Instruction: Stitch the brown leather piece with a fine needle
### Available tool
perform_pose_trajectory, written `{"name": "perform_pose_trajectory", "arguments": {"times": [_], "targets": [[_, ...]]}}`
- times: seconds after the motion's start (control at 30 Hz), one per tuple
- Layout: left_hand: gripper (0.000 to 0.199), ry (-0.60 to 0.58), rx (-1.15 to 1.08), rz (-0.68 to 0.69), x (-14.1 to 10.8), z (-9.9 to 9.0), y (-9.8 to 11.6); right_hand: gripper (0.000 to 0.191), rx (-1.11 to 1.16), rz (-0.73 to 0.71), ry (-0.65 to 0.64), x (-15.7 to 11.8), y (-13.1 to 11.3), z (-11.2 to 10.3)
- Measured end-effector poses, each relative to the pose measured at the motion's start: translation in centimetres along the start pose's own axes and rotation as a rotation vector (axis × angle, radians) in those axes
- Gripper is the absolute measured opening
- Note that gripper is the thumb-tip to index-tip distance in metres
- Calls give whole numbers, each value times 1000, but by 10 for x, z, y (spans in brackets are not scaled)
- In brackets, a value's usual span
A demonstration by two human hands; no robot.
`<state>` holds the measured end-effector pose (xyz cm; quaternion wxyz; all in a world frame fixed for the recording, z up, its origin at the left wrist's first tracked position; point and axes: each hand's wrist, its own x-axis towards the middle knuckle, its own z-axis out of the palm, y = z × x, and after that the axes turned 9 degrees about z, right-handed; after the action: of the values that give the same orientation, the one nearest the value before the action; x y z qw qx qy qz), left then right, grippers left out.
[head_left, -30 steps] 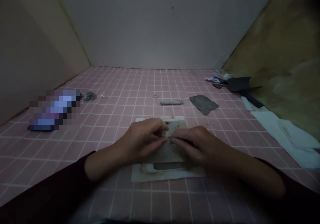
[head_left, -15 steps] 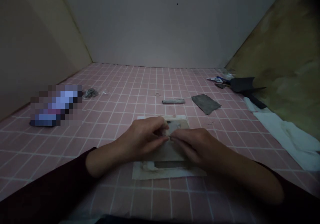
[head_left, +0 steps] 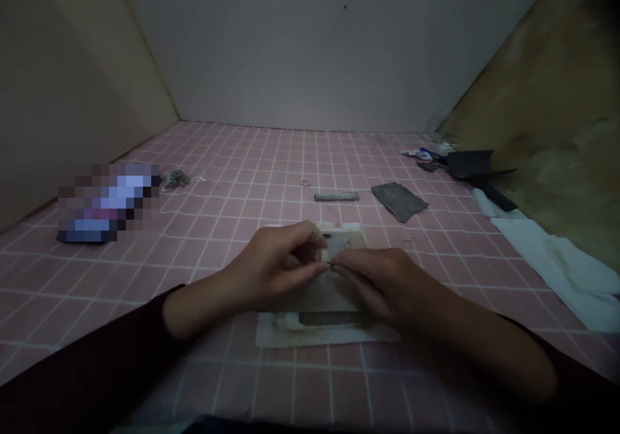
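Both of my hands meet over a flat board (head_left: 334, 295) lying on a white sheet (head_left: 268, 338). Thumb and fingers of my left hand (head_left: 276, 259) close around a small pale piece (head_left: 323, 254), mostly hidden by the fingers. My right hand (head_left: 378, 272) is pinched shut, its fingertips almost touching the left thumb. A tiny dark tip (head_left: 330, 264) shows at the right fingertips; I cannot make out what it belongs to.
Beyond the board lie a grey cylinder (head_left: 336, 196), a grey abrasive-looking sheet (head_left: 400, 201) and a small ring (head_left: 305, 183). A blurred-out phone (head_left: 109, 205) and a small bag (head_left: 175, 179) are left. A black scoop (head_left: 469, 164) and white cloth (head_left: 547, 247) lie right.
My left fingers have lifted and turned slightly, so more of the pale piece shows. My right hand has barely shifted; nothing else has moved.
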<state>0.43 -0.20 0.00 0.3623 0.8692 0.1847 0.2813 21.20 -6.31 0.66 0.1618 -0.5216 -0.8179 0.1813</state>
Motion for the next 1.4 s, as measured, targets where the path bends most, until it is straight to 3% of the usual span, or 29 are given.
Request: {"name": "perform_pose_trajectory", "arguments": {"times": [0.07, 0.13, 0.27, 0.37, 0.43, 0.57, 0.67, 0.73, 0.83, 0.93, 1.0, 1.07, 1.17, 1.23, 1.3, 1.4], "targets": [[9, -30, 150, 103, -2, -1, -1, 22, 137, -5, -85, 2, -1, -5], [10, -28, 169, 126, -2, -2, 1, 23, 167, -3, -80, 2, -1, -7], [12, 9, -242, -127, 3, 0, 6, 16, -58, -15, 137, -2, 1, 2], [17, -7, -478, -290, 4, 3, 6, 21, -189, -37, 185, -5, 1, 9], [17, -6, -358, -231, 3, 3, 5, 18, -152, -24, 118, -4, -1, 8], [12, -66, 93, 59, -1, 0, 4, 21, 124, 5, -114, 1, -5, -4], [11, -91, 153, 118, -1, -2, 5, 23, 191, 5, -175, 3, -4, -8], [12, -54, 41, 33, 0, -1, 5, 18, 67, -5, -85, 1, -2, -5], [15, 9, -275, -209, 4, 2, 5, 18, -202, -21, 125, -3, 0, 3], [18, 19, -464, -337, 5, 3, 4, 22, -291, -34, 182, -5, 0, 8], [17, 23, -340, -265, 4, 3, 2, 18, -240, -3, 120, -4, -1, 7], [13, 25, -77, -121, 2, 2, 1, 15, -120, 31, 21, -2, -1, 4], [10, 3, 153, 23, 0, 0, 1, 25, 65, 23, -94, -1, 0, -1], [9, 6, 56, -23, 1, -1, 2, 22, 46, 14, -53, -1, 2, -1], [12, 15, -164, -165, 2, -1, 2, 16, -82, 1, 58, -2, 3, 2], [19, 0, -478, -351, 4, 0, 3, 23, -251, -41, 192, -4, 4, 9]]}}
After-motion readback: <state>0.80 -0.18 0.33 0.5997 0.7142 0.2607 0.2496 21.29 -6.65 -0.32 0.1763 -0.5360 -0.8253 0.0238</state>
